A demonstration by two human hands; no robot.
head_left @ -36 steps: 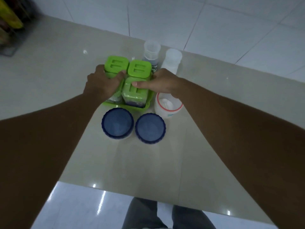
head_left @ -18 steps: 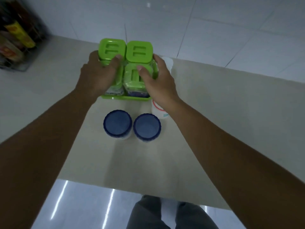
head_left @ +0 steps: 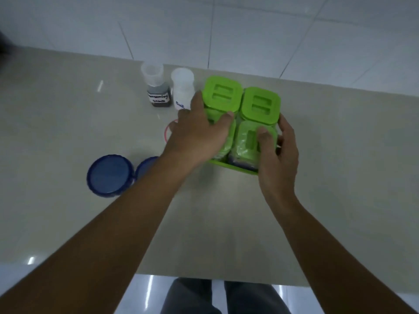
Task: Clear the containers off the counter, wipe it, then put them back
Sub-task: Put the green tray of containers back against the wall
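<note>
From my head view, I am holding the green tray (head_left: 233,167) with both hands. Four little boxes with green lids (head_left: 260,104) are sitting in it, packed close together. My left hand (head_left: 199,134) is gripping the left side, with its fingers (head_left: 196,103) curled around the far box and the thumb pressing on a lid. My right hand (head_left: 280,155) is gripping the right side, its thumb lying on the near lid and its fingers wrapping the tray's edge. So both sets of fingers are pinching the tray between them.

The tray is out to the right on the desk (head_left: 68,123). I cannot tell if it is touching the desk or just above it.

The other things are waiting on the left: two jars with blue lids (head_left: 110,174) side by side, a dark bottle (head_left: 158,96) and a white bottle (head_left: 182,89) at the back, and a tub with a red rim (head_left: 166,132) mostly hidden behind my left hand.

To do this well, I think I should be keeping the tray flat so no box is tipping. I should be squeezing evenly from both sides, moving slowly, and setting it down well apart from the spot I need to wipe.
</note>
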